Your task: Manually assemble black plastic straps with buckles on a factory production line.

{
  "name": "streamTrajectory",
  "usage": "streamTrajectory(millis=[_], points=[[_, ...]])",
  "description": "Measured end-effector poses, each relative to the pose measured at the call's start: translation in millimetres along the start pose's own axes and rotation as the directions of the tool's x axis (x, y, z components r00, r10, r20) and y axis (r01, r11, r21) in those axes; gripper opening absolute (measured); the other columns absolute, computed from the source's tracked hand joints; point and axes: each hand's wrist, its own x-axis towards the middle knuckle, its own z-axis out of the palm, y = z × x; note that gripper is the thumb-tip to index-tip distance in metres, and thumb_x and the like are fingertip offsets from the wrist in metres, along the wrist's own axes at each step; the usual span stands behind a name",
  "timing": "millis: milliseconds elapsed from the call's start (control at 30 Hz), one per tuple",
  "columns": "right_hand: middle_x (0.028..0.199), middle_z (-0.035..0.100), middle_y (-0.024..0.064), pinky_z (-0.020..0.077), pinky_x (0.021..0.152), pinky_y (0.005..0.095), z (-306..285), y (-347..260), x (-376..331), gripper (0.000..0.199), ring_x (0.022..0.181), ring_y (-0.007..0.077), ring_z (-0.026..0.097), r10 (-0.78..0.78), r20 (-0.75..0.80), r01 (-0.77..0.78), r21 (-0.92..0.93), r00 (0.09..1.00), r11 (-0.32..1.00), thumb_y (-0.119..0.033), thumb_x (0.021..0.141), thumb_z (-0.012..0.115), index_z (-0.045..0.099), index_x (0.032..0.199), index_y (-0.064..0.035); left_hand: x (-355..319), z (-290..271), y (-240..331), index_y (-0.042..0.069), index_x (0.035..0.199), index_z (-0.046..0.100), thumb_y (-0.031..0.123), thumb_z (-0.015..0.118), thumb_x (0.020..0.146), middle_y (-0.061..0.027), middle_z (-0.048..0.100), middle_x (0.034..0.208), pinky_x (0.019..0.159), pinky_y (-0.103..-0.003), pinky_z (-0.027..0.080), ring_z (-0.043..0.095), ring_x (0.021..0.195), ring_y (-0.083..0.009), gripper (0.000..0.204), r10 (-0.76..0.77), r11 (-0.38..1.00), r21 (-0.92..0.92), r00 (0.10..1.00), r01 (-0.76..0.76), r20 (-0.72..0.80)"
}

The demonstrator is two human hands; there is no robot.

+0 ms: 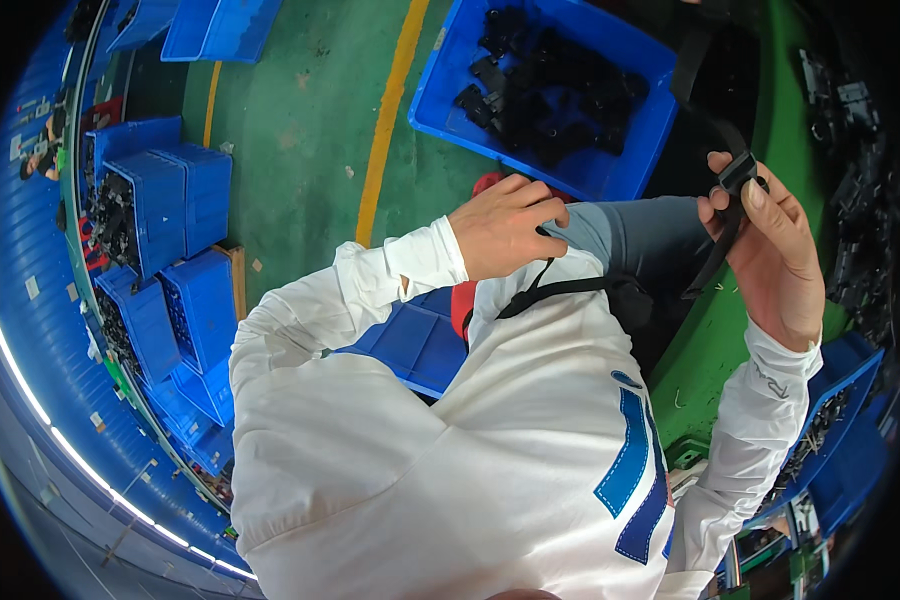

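Observation:
My right hand (778, 240) is raised at the right, with thumb and fingers pinching a black plastic buckle (738, 172). A black webbing strap (715, 265) runs through the buckle, one part hanging below it and another reaching up beyond it. Over my lap, my left hand (510, 228) is bent with its fingers curled down by the hem of my white shirt. Something small and dark shows under its fingertips, but I cannot make out what it is. A thin black cord (545, 291) lies across the shirt just below that hand.
A blue bin (450, 125) with black plastic parts stands ahead of my knees. The green bench (715, 350) at my right carries many black pieces. Stacked blue crates (205, 200) stand at the left past a yellow floor line (378, 165). Another blue bin (840, 425) sits beside my right forearm.

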Motion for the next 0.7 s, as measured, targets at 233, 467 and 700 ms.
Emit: streamTrajectory(millis=[233,467,700], points=[[0.092,0.067,0.0076,0.0438,0.093,0.0355,8.7,-0.9,-6.6,0.041,0.092,0.0190,0.061,0.008,-0.017,-0.008,-0.024,1.000,1.000,-0.025,0.092,0.069,0.062,0.119,0.0052,-0.4,12.3,-0.2,0.019,0.088,0.070,0.009,0.070,0.072,0.0001,0.059,0.106,0.098,-0.038,0.042,0.054,0.105,-0.0202,0.019,-0.009,0.995,0.097,0.993,0.020,-0.117],[0.092,0.066,0.0076,0.0434,0.095,0.0350,7.1,0.6,-9.5,0.043,0.091,0.0162,0.060,0.013,-0.049,-0.014,-0.037,0.999,0.999,-0.024,0.092,0.069,0.061,0.120,0.0070,1.2,12.6,-2.6,0.021,0.083,0.069,0.011,0.071,0.071,0.0019,0.058,0.103,0.111,-0.054,0.035,0.053,0.109,-0.0205,0.016,-0.018,0.991,0.126,0.983,0.041,-0.180],[0.094,0.066,0.0074,0.0440,0.096,0.0354,9.5,2.2,-12.4,0.043,0.091,0.0149,0.060,0.018,-0.050,-0.020,-0.040,0.999,0.999,-0.023,0.092,0.069,0.061,0.121,0.0080,19.6,7.8,6.4,0.019,0.075,0.066,0.012,0.072,0.068,0.0023,0.056,0.098,0.114,-0.061,0.032,0.054,0.111,-0.0207,0.012,0.066,0.986,0.166,0.972,-0.029,-0.226]])
